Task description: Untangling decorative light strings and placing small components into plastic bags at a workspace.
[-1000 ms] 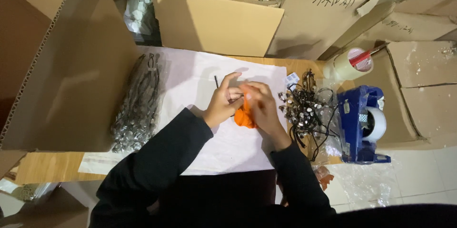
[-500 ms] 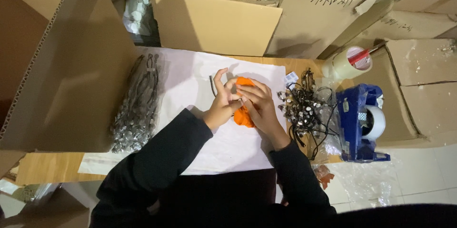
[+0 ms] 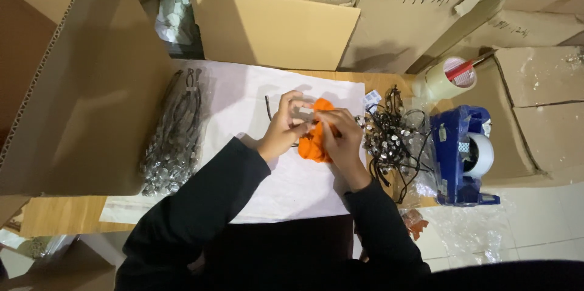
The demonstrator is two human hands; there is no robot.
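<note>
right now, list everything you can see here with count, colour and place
orange cloth: one, orange, on the white sheet, in both hands
thin black cord: one, black, by the left hand
white sheet: one, white, over the wooden table
bagged cords: one clear bag, black and silver, left
loose cord pile: one, black and silver, right of the hands
tape dispenser: one, blue, far right
tape roll: one, clear, above the dispenser
cardboard boxes: several, brown, all round
left hand: grip on the cloth
right hand: grip on the cloth

packing room | stacked cardboard boxes (image 3: 274,23) | tape dispenser (image 3: 462,154)
</note>
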